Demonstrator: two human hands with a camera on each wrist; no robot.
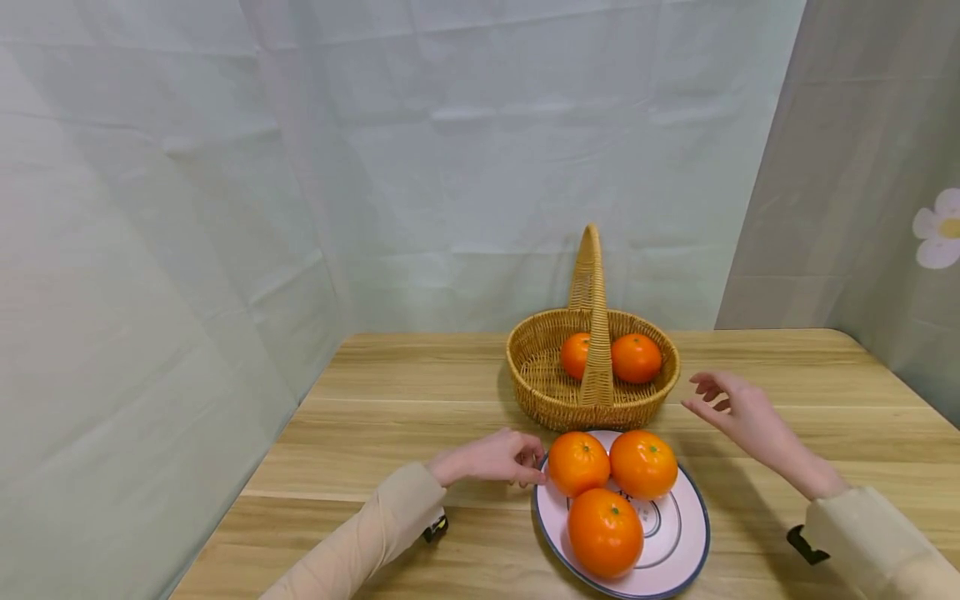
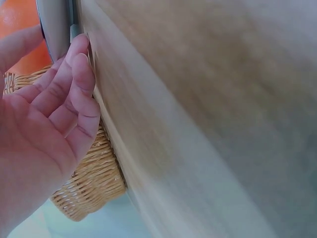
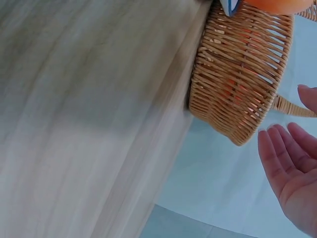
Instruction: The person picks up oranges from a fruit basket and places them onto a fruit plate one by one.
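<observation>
My left hand (image 1: pixel 501 457) is at the left rim of a pinkish-white plate with a blue edge (image 1: pixel 663 546). In the left wrist view its thumb lies on the rim's upper side and its curled fingers (image 2: pixel 81 74) are at the underside. Three oranges sit on the plate: one back left (image 1: pixel 578 463), one back right (image 1: pixel 643 464) and one in front (image 1: pixel 604 533). My right hand (image 1: pixel 742 412) hovers right of a wicker basket (image 1: pixel 581 412), fingers loosely bent and holding nothing. Two oranges (image 1: pixel 636 358) lie inside the basket, one partly behind its handle.
The basket stands directly behind the plate, its tall arched handle (image 1: pixel 591 283) rising over the middle. Both rest on a wood-grain table (image 1: pixel 405 375). Pale cloth (image 1: pixel 450 167) hangs behind the table and on the left; a grey cloth with a flower (image 1: pixel 941 229) hangs right.
</observation>
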